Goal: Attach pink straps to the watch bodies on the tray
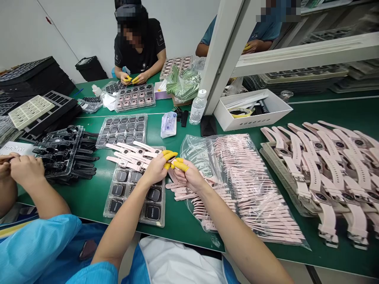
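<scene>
Over the middle of the table my left hand [156, 169] and my right hand [188, 174] meet, yellow finger cots on several fingers. Pinched between them is a small dark watch case [171, 159], mostly covered by the fingers. Just left of my left hand, several watches with pale pink straps [126, 153] lie across a clear plastic tray [106, 213] of black square watch heads [153, 212]. Loose pink straps [180, 191] lie under my right hand. Beside them a clear bag [204, 154] spills out a dense row of pink watch straps [245, 177].
At right, finished-looking pink watches [322, 157] fill a tray. A white box [251, 114], a bottle [197, 108] and a metal post [223, 55] stand behind. Black-strapped watches [63, 150] and a co-worker's hands [26, 169] are at left; another person [139, 47] sits opposite.
</scene>
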Available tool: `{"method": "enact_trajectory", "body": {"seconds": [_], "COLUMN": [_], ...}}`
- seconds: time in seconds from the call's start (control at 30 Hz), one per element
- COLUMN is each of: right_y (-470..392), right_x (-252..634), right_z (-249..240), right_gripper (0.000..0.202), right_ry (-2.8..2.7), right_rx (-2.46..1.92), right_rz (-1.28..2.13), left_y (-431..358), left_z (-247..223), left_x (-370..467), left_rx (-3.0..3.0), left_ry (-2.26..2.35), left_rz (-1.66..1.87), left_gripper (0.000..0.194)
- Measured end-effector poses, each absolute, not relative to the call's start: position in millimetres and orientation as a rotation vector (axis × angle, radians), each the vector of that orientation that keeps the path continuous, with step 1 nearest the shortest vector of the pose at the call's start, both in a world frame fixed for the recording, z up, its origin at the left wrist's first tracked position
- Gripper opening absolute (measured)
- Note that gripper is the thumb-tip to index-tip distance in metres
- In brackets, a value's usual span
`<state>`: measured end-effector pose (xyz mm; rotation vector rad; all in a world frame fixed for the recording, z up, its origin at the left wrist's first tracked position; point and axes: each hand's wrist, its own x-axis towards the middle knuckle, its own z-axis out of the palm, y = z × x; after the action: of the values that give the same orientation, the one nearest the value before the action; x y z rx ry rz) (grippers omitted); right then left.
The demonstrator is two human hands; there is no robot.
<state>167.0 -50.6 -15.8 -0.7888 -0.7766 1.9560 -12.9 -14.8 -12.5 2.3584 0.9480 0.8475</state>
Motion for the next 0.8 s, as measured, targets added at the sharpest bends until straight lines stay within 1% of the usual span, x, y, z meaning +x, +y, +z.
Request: {"method": "enact_trajectory", "body": {"seconds": [0.27, 0.6, 0.8], "right_y": [-49.9, -48.4, -49.2], "right_x": [166.4, 165.6, 166.2], "right_z": [-13.2, -16.8, -22.2], "right_gripper": [0.041, 0.042, 0.044], "right_ry": [-0.711, -0.675, -0.682], "right_rx": [-0.759, -0.851, -0.983], "right_rz": [1.971, 1.92, 1.947], "left_y": [-13.9, -15.5, -16.7], "left_z": [-15.7, -6.9, -8.0], "left_x": [-10.9, -12.1, -8.1], "left_rx": [2.344, 2.299, 2.482], "left_ry": [0.938, 0.917, 1.041], "left_rz": [0.874, 0.749, 0.524], "left_gripper": [0.048, 0.046, 0.044]}}
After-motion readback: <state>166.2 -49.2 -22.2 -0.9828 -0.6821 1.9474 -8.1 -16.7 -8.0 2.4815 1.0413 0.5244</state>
